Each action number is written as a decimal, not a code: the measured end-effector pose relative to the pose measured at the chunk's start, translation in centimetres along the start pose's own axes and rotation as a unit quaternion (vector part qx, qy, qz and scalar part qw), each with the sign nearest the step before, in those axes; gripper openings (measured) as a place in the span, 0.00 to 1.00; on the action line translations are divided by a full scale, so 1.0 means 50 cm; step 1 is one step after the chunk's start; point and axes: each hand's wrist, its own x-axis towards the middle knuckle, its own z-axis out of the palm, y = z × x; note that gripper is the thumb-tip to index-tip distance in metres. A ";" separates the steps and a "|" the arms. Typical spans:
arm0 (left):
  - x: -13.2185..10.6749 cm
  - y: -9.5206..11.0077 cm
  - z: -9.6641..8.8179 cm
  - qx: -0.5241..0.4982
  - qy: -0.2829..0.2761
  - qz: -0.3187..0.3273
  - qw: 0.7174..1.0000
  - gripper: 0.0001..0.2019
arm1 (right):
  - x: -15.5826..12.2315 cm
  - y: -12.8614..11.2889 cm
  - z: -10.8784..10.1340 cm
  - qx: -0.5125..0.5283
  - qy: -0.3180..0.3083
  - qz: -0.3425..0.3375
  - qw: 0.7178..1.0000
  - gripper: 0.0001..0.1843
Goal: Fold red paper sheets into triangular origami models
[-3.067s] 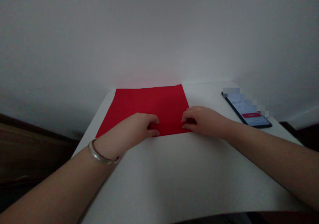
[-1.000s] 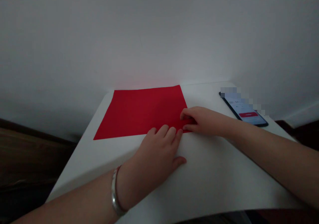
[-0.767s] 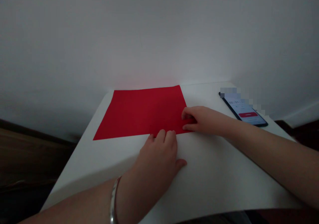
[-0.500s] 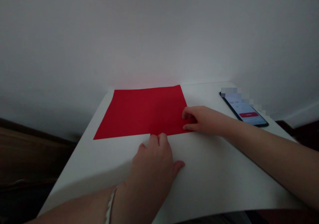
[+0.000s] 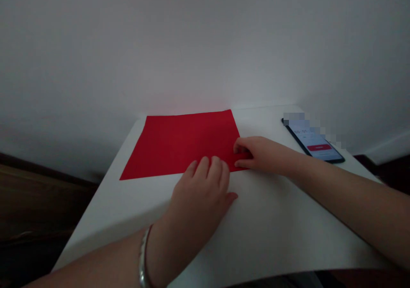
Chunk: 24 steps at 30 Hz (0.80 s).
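Observation:
A sheet of red paper (image 5: 179,143) lies flat on a white table (image 5: 105,211). My left hand (image 5: 200,202), with a silver bracelet at the wrist, reaches over the paper's near edge. Its fingertips rest on or just above the red surface, bent a little, and the thumb sticks out to the right over the table. At the paper's near right corner is my right hand (image 5: 256,153). Its curled fingers and thumb touch the sheet with a gap between them, and red shows through that gap. Neither hand has the paper lifted.
A phone (image 5: 315,141) with its screen lit lies at the table's right side, beyond my right forearm. Behind the table rises a pale wall (image 5: 192,45). Something brown and wooden (image 5: 38,198) stands to the left, past the table's edge.
My left hand has moved forward from the paper's near edge, so its fingers now lie over the sheet and look more extended. The right hand and the paper stay nearly where they were.

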 end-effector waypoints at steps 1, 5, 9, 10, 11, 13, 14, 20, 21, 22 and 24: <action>0.003 0.000 0.012 -0.022 0.024 0.036 0.999 0.26 | 0.000 0.000 0.000 0.000 0.001 -0.001 1.000 0.10; 0.013 -0.004 0.046 -0.090 -0.008 0.050 0.995 0.33 | 0.004 0.005 -0.003 0.000 -0.002 0.006 1.000 0.10; 0.022 -0.013 0.041 -0.122 -0.044 0.041 0.991 0.33 | 0.012 0.016 -0.017 -0.001 -0.027 0.019 0.999 0.12; 0.024 -0.017 0.038 -0.125 -0.050 0.045 0.990 0.33 | 0.013 0.019 -0.022 -0.002 -0.036 0.024 0.999 0.13; 0.026 -0.020 0.035 -0.126 -0.053 0.050 0.989 0.33 | 0.014 0.022 -0.026 -0.006 -0.045 0.029 0.999 0.15; 0.028 -0.028 0.032 -0.126 -0.051 0.062 0.989 0.32 | 0.015 0.026 -0.035 -0.018 -0.060 0.039 0.997 0.17; 0.030 -0.031 0.032 -0.125 -0.046 0.066 0.989 0.32 | 0.015 0.028 -0.038 -0.026 -0.065 0.042 0.997 0.18; 0.037 -0.037 0.028 -0.125 -0.030 0.083 0.988 0.30 | 0.009 0.033 -0.049 -0.042 -0.075 0.044 0.995 0.19; 0.037 -0.036 0.028 -0.125 -0.027 0.086 0.988 0.30 | 0.008 0.034 -0.049 -0.043 -0.075 0.043 0.995 0.19; 0.037 -0.036 0.028 -0.126 -0.025 0.090 0.988 0.30 | 0.008 0.035 -0.048 -0.044 -0.074 0.042 0.995 0.20; 0.037 -0.036 0.030 -0.130 -0.022 0.098 0.986 0.31 | 0.008 0.036 -0.046 -0.045 -0.071 0.041 0.996 0.20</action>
